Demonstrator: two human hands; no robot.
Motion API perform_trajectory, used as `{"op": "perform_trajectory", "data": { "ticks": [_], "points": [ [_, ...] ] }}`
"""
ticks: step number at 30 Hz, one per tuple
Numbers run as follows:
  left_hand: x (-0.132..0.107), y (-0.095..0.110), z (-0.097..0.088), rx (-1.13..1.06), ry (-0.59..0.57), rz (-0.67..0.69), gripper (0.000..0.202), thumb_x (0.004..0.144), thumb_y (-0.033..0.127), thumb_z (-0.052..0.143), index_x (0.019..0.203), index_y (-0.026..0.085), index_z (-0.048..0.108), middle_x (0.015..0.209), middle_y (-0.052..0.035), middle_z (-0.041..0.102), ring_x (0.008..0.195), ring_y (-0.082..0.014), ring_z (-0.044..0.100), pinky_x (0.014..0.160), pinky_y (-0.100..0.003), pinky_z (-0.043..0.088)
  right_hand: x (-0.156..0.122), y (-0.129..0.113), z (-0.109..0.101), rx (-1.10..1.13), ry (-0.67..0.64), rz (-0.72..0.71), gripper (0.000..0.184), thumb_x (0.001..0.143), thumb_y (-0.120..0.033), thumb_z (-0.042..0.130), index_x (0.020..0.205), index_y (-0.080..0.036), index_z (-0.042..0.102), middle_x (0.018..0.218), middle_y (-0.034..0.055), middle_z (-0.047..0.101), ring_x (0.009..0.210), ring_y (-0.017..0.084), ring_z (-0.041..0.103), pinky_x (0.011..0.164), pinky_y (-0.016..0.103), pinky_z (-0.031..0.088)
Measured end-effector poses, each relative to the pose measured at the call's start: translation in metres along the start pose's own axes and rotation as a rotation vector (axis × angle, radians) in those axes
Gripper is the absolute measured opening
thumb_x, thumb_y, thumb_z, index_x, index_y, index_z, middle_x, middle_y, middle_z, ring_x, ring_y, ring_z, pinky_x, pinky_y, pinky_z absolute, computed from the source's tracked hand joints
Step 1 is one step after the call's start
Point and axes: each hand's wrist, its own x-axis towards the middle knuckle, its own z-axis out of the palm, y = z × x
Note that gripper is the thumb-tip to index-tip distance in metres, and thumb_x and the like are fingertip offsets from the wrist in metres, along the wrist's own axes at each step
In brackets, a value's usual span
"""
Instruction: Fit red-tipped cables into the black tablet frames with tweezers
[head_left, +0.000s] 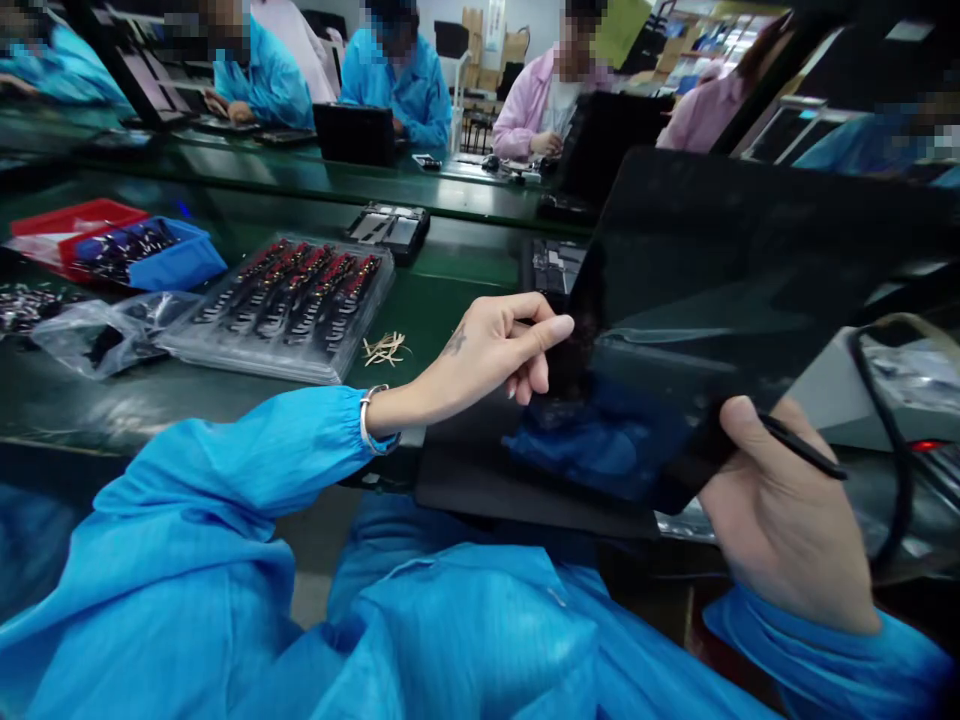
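Observation:
A large dark glossy screen panel [720, 270] stands tilted in front of me, with pale reflections across its face. My right hand [787, 500] grips its lower right corner, thumb on the near face. A slim black pen-like tool [802, 447] is tucked between the fingers of that same hand. At the panel's left edge, my left hand [506, 350] is closed in a pinch, thumb against forefinger. Whether those fingertips hold the edge or something thin there, I cannot tell. Beneath the panel lies a flat black sheet or mat [480, 475].
Left of my hands is a clear tray [285, 300] of small red-and-black parts, beside thin tan strips [386, 348]. Blue [180, 255] and red [97, 220] bins sit further left. Opened devices [390, 228] lie behind. A black cable [885, 430] hangs at right. Co-workers sit opposite.

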Motion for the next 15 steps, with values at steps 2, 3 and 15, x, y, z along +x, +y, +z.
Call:
{"op": "perform_trajectory", "data": {
  "ticks": [2, 3, 15],
  "points": [
    [0.002, -0.007, 0.001, -0.079, 0.027, -0.073, 0.045, 0.098, 0.052, 0.068, 0.075, 0.016, 0.052, 0.057, 0.0009, 0.068, 0.042, -0.0072, 0.06, 0.039, -0.013, 0.042, -0.001, 0.001, 0.0, 0.032, -0.005, 0.139, 0.026, 0.077, -0.026, 0.086, 0.101, -0.025, 0.077, 0.129, 0.0014, 0.073, 0.135, 0.026, 0.061, 0.123, 0.047, 0.047],
    [0.003, -0.01, 0.0, -0.112, 0.043, -0.118, 0.045, 0.098, 0.05, 0.068, 0.073, 0.016, 0.051, 0.056, 0.0006, 0.068, 0.041, -0.007, 0.06, 0.039, -0.013, 0.041, 0.0, 0.002, 0.0, 0.052, -0.011, 0.196, 0.027, 0.076, -0.025, 0.086, 0.102, -0.026, 0.077, 0.131, 0.0008, 0.073, 0.137, 0.027, 0.06, 0.123, 0.047, 0.047],
    [0.008, -0.028, -0.002, -0.131, 0.128, -0.42, 0.041, 0.107, 0.026, 0.054, 0.068, 0.014, 0.05, 0.053, 0.0008, 0.064, 0.038, -0.0032, 0.056, 0.039, -0.011, 0.037, 0.006, 0.022, -0.004, 0.072, -0.041, 0.453, 0.029, 0.089, -0.027, 0.078, 0.118, -0.03, 0.077, 0.133, 0.0003, 0.073, 0.131, 0.025, 0.066, 0.118, 0.043, 0.054]
  ]
}}
